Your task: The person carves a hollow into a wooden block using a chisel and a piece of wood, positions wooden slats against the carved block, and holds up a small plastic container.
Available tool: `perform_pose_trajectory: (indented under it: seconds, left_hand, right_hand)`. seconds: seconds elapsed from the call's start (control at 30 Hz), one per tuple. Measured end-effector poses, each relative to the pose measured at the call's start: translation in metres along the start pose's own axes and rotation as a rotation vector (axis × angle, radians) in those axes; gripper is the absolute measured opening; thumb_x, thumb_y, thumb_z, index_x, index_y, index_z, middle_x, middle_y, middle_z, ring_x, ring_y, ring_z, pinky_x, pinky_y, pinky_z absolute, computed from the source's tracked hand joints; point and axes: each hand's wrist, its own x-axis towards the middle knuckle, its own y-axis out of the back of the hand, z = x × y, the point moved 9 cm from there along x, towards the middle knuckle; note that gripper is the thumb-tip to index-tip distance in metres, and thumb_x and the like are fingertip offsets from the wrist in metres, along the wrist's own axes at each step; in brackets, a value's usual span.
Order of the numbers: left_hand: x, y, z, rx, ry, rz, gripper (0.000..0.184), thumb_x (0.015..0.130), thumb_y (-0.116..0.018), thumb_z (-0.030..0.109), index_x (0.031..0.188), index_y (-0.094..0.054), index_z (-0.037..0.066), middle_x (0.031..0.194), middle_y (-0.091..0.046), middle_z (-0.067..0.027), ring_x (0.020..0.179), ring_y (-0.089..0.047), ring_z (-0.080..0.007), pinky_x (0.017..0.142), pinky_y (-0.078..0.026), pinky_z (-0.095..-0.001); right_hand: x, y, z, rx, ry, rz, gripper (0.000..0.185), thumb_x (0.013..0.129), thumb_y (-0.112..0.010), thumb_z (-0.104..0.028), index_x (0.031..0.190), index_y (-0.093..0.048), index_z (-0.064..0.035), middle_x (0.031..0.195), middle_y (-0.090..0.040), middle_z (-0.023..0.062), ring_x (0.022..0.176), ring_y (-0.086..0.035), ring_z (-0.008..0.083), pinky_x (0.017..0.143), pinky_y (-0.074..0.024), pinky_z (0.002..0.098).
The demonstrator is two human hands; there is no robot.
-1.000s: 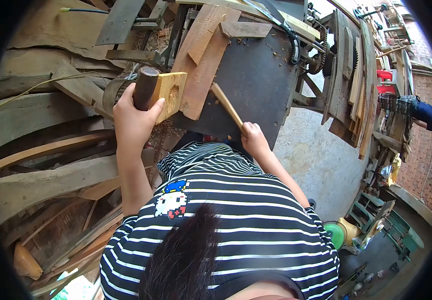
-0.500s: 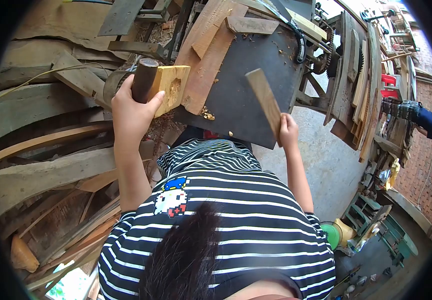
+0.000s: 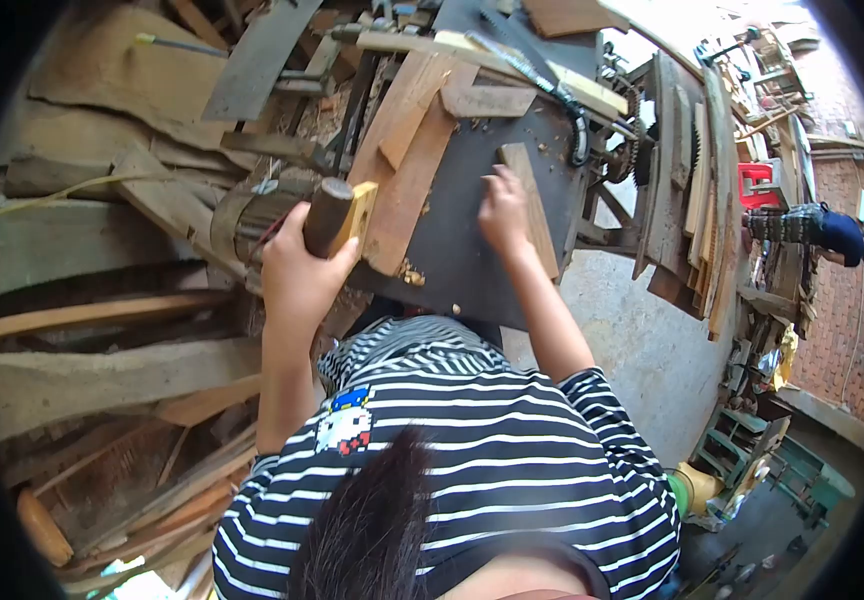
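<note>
My left hand (image 3: pixel 302 262) is wrapped round a dark brown cylinder (image 3: pixel 325 222) and a yellow wooden block (image 3: pixel 360 212), held together; whether they are joined I cannot tell. The block is seen nearly edge-on, to the right of the cylinder. My right hand (image 3: pixel 505 212) is above the dark tabletop (image 3: pixel 442 240), its fingers loosely bent and a little apart, with nothing visible in them. Beside it, a flat strip of wood (image 3: pixel 534 215) lies on the tabletop near the right edge.
Reddish boards (image 3: pixel 417 180) and wood chips (image 3: pixel 412 273) lie on the tabletop, with an angled wood piece (image 3: pixel 489 100) and a black-handled saw (image 3: pixel 579 135) behind. Planks (image 3: pixel 102 385) are heaped at left. A toothed wheel (image 3: pixel 635 115) stands at right. Another person (image 3: pixel 832 235) is far right.
My right hand has let go of the wood strip, which now lies on the tabletop, and has moved left. My left hand has turned the block so its carved hollow is mostly hidden.
</note>
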Motion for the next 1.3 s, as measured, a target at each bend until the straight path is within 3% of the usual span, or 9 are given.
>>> perform_pose_trajectory:
  seconds: [0.27,0.57,0.67,0.77,0.8,0.9,1.03,1.2,1.3]
  left_hand:
    - [0.002,0.008,0.002,0.055,0.034,0.010,0.043,0.069,-0.079,0.011,0.104,-0.058,-0.004,0.089,-0.068,-0.0187,0.082,-0.068,-0.0312,0.075,-0.051,-0.0372]
    - [0.001,0.014,-0.005,0.028,0.019,0.067,0.032,0.071,-0.076,0.015,0.095,-0.058,0.004,0.085,-0.067,-0.0183,0.082,-0.067,-0.0375,0.072,-0.052,-0.0440]
    - [0.002,0.017,-0.007,0.014,0.013,0.075,0.031,0.071,-0.076,0.014,0.093,-0.057,0.003,0.081,-0.067,-0.0175,0.079,-0.066,-0.0374,0.070,-0.051,-0.0435]
    - [0.004,0.018,-0.008,0.007,0.028,0.059,0.030,0.071,-0.076,0.014,0.092,-0.057,0.003,0.080,-0.067,-0.0170,0.077,-0.066,-0.0366,0.069,-0.051,-0.0429]
    - [0.005,0.018,-0.009,0.007,0.040,0.051,0.030,0.071,-0.076,0.014,0.091,-0.057,0.003,0.079,-0.067,-0.0169,0.076,-0.067,-0.0361,0.069,-0.051,-0.0426]
    - [0.007,0.017,-0.006,0.010,-0.008,0.057,0.030,0.070,-0.076,0.014,0.090,-0.057,0.002,0.078,-0.067,-0.0169,0.075,-0.067,-0.0355,0.068,-0.051,-0.0425]
    - [0.005,0.014,-0.008,-0.002,0.010,0.044,0.030,0.070,-0.076,0.014,0.092,-0.058,0.003,0.079,-0.067,-0.0171,0.076,-0.067,-0.0355,0.069,-0.051,-0.0426]
    - [0.003,0.013,-0.007,0.023,-0.027,0.041,0.033,0.069,-0.077,0.017,0.095,-0.061,0.004,0.082,-0.068,-0.0183,0.081,-0.068,-0.0356,0.071,-0.053,-0.0430]
    - [0.002,0.017,-0.009,0.054,-0.048,0.071,0.032,0.069,-0.077,0.016,0.093,-0.060,0.004,0.080,-0.068,-0.0189,0.079,-0.068,-0.0362,0.069,-0.053,-0.0427]
  right_hand:
    - [0.046,-0.095,-0.037,-0.132,-0.091,-0.413,0.078,0.076,-0.050,-0.007,0.144,-0.019,0.0126,0.154,-0.016,0.0293,0.145,-0.012,0.0394,0.118,-0.0137,0.0461]
    - [-0.106,-0.090,-0.112,-0.267,0.316,-0.723,0.082,0.073,-0.058,-0.010,0.142,-0.022,0.0141,0.151,-0.012,0.0352,0.143,-0.013,0.0465,0.117,-0.0124,0.0506]
    - [-0.165,-0.078,-0.131,0.346,0.465,-0.894,0.053,0.074,-0.054,-0.003,0.127,-0.053,0.0036,0.132,-0.048,0.0268,0.129,-0.042,0.0368,0.113,-0.0244,0.0441]
    - [-0.168,-0.060,-0.113,0.686,0.004,-1.091,0.033,0.077,-0.050,0.002,0.102,-0.070,-0.0045,0.091,-0.071,0.0134,0.091,-0.068,0.0233,0.090,-0.0498,0.0407]
    - [-0.156,-0.052,-0.107,0.812,-0.010,-0.893,0.032,0.076,-0.049,0.003,0.100,-0.069,-0.0016,0.082,-0.071,0.0132,0.080,-0.069,0.0228,0.075,-0.0545,0.0353]
    - [-0.116,-0.027,-0.080,0.821,-0.084,-0.493,0.034,0.077,-0.045,0.007,0.101,-0.068,-0.0009,0.093,-0.070,0.0137,0.090,-0.068,0.0248,0.083,-0.0534,0.0328]
    - [-0.077,-0.009,-0.062,0.393,0.020,-0.098,0.041,0.084,-0.056,-0.008,0.125,-0.054,-0.0007,0.127,-0.057,0.0194,0.122,-0.053,0.0319,0.104,-0.0397,0.0393]
    - [-0.133,-0.092,-0.116,0.044,0.263,-0.677,0.072,0.092,-0.050,-0.047,0.144,-0.034,0.0006,0.154,-0.021,0.0238,0.145,-0.012,0.0395,0.118,-0.0070,0.0486]
    - [-0.140,-0.070,-0.122,0.495,0.208,-0.791,0.061,0.095,-0.050,-0.043,0.137,-0.045,0.0016,0.145,-0.040,0.0240,0.140,-0.029,0.0359,0.118,-0.0082,0.0493]
